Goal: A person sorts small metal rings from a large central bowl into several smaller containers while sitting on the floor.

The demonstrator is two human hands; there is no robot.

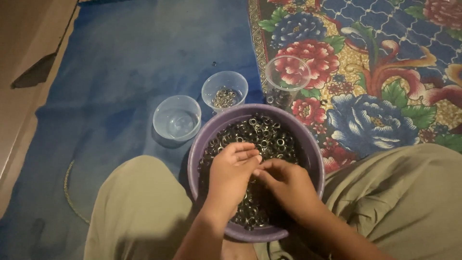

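A person sits cross-legged with a purple bowl [207,144] heaped with metal eyelets [269,137]. Left hand [231,175] and right hand [286,185] meet, fingertips pinching eyelets. Two clear cups [224,89] hold few; one cup [177,118] holds none.

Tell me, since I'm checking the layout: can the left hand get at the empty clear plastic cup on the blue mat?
Probably yes. The left hand is in the purple round bowl of metal rings, and the empty clear plastic cup stands just beyond the bowl's left rim on the blue mat, with nothing between them.
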